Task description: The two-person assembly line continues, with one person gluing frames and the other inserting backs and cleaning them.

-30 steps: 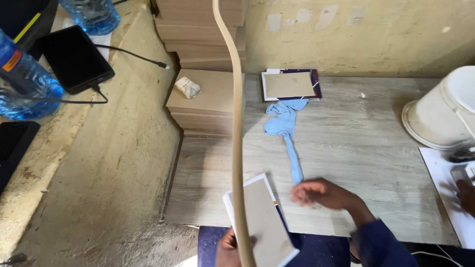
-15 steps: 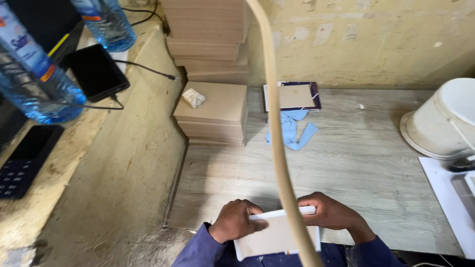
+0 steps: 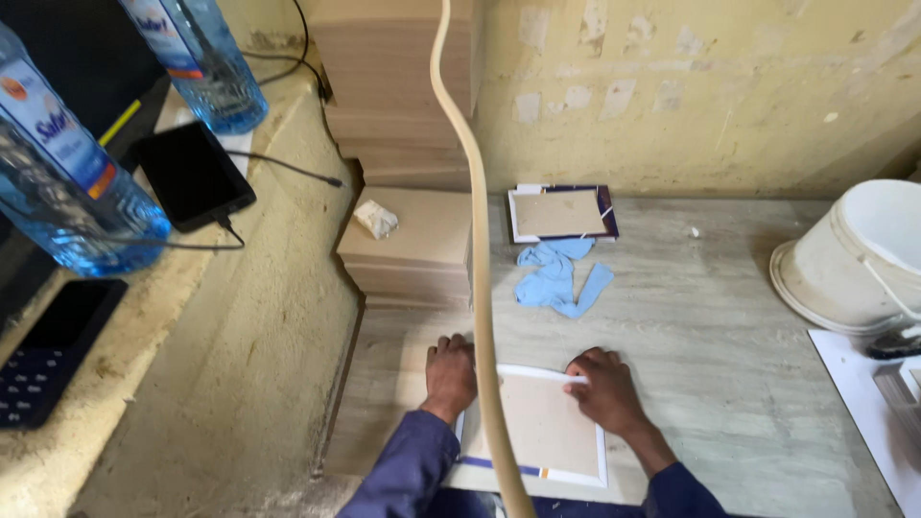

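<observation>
A white-framed board with a brown back (image 3: pixel 537 427) lies flat at the near edge of the grey table (image 3: pixel 729 336). My left hand (image 3: pixel 451 374) rests on the table at the frame's upper left corner, fingers curled. My right hand (image 3: pixel 604 388) presses on the frame's upper right corner, fingers flat on the white edge. A crumpled blue cloth (image 3: pixel 558 276) lies just beyond the frame. A second framed board (image 3: pixel 561 213) lies against the back wall.
A curved beige strip (image 3: pixel 475 240) hangs down across the middle of the view. Stacks of brown boards (image 3: pixel 413 245) stand at the left, a white lump on top. A white bucket (image 3: pixel 868 259) sits at the right. Water bottles (image 3: pixel 67 182) and a phone (image 3: pixel 192 173) rest on the left ledge.
The frame was held up tilted in my left hand, then brought down with both hands. It now lies flat on the table with a hand at each upper corner.
</observation>
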